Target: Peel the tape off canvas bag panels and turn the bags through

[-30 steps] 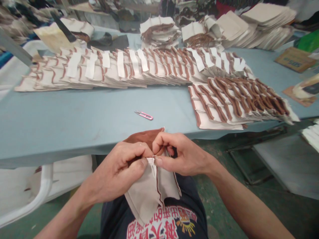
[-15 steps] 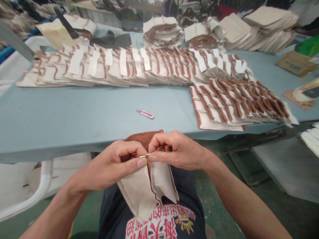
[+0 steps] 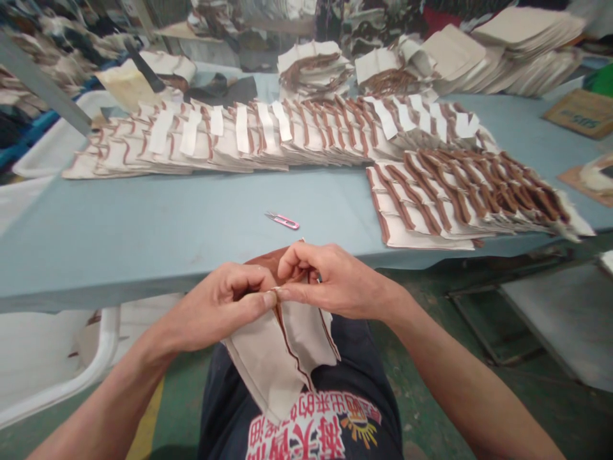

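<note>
Above my lap, a cream fabric piece (image 3: 268, 364) with brown seams and a brown side hangs from both hands. My left hand (image 3: 239, 300) pinches its upper edge between thumb and bent fingers. Right beside it, my right hand (image 3: 330, 281) grips the same edge by the seam, thumb in front and fingers curled behind. The two thumb tips almost meet at the seam. What lies between the fingertips is too small to make out. Beyond the hands, a pair of pink-handled thread snips (image 3: 282, 220) lies on the blue-covered table (image 3: 191, 211).
A long row of overlapping cream and brown pieces (image 3: 230, 150) with white paper strips runs across the table. To the right lies a second batch of sewn pieces (image 3: 460, 198). Stacked cream panels (image 3: 527, 38) and a cardboard box (image 3: 577, 112) sit farther back. A white-framed cart (image 3: 108, 358) stands lower left.
Both hands, still holding the fabric, have shifted slightly up and left in view. The right fingers have curled a little differently behind the edge. The camera view has turned slightly.
</note>
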Available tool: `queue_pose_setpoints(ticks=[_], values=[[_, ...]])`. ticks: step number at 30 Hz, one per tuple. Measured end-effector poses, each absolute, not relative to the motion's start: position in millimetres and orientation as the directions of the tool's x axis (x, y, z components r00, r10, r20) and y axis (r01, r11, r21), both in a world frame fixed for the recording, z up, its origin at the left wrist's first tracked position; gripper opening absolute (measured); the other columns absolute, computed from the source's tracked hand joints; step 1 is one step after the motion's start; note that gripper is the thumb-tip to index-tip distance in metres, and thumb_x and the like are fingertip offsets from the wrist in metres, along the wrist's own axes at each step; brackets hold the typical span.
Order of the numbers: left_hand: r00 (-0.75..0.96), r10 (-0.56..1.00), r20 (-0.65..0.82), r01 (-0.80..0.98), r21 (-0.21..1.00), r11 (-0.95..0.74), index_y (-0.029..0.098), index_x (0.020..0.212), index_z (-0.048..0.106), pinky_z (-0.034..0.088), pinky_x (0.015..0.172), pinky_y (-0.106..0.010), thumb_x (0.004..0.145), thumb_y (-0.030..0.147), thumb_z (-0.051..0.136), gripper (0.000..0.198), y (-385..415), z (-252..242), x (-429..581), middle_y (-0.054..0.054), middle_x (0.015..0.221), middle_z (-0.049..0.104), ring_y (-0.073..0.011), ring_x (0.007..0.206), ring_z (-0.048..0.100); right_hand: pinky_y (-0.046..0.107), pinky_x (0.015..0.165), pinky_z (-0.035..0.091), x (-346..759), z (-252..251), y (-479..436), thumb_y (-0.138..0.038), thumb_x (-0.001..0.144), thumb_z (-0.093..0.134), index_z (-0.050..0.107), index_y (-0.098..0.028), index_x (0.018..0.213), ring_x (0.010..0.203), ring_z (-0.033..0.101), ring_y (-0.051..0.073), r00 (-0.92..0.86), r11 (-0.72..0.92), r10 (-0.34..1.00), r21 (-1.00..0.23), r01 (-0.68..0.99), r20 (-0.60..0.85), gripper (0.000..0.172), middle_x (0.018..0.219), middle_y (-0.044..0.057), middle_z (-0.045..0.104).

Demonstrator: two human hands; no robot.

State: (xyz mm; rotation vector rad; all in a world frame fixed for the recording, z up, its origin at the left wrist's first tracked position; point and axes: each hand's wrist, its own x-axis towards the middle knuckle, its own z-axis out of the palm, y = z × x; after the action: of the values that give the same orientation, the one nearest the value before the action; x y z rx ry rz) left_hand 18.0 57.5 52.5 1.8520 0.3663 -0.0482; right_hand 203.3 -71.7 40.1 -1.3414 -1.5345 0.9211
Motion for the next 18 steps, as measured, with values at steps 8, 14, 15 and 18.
queue_pose_setpoints(ticks=[8,14,15,18], values=[[0.939,0.282,-0.196,0.261,0.940,-0.217,0.016,0.071,0.067,0.033,0.047,-0.018,0.096,0.049,0.065,0.042,58,52,11,0.003,0.062,0.053,-0.0093,0.053,0.041,0.027,0.077,0.051,193,37,-76,-0.026,0.096,0.072,0.062,-0.020,0.096,0.094,0.069,0.016,0.107,0.190,0.962,-0.897,0.400,0.252,0.012,0.101,0.002,0.074],[0.874,0.474,-0.111,0.261,0.929,-0.264,0.017,0.069,0.063,0.038,0.046,-0.018,0.097,0.049,0.063,0.043,51,60,13,0.003,0.060,0.056,-0.0101,0.052,0.048,0.035,0.083,0.051,167,36,-81,-0.036,0.094,0.072,0.064,-0.020,0.099,0.097,0.071,0.021,0.412,0.049,0.864,-0.864,0.502,0.289,0.018,0.103,0.005,0.077],[0.868,0.489,-0.082,0.253,0.922,-0.294,0.017,0.068,0.063,0.038,0.047,-0.018,0.097,0.047,0.062,0.042,50,61,15,0.004,0.060,0.055,-0.0100,0.053,0.047,0.035,0.082,0.050,163,37,-81,-0.038,0.093,0.072,0.065,-0.021,0.098,0.094,0.071,0.021,0.424,0.010,0.869,-0.865,0.502,0.256,0.019,0.102,0.004,0.078],[0.849,0.528,0.003,0.227,0.901,-0.370,0.017,0.068,0.066,0.039,0.051,-0.019,0.098,0.040,0.060,0.038,45,61,22,0.003,0.062,0.058,-0.0107,0.057,0.049,0.035,0.080,0.050,156,39,-81,-0.038,0.093,0.068,0.064,-0.022,0.093,0.087,0.069,0.020,0.454,-0.056,0.864,-0.854,0.517,0.218,0.017,0.097,0.003,0.078]])
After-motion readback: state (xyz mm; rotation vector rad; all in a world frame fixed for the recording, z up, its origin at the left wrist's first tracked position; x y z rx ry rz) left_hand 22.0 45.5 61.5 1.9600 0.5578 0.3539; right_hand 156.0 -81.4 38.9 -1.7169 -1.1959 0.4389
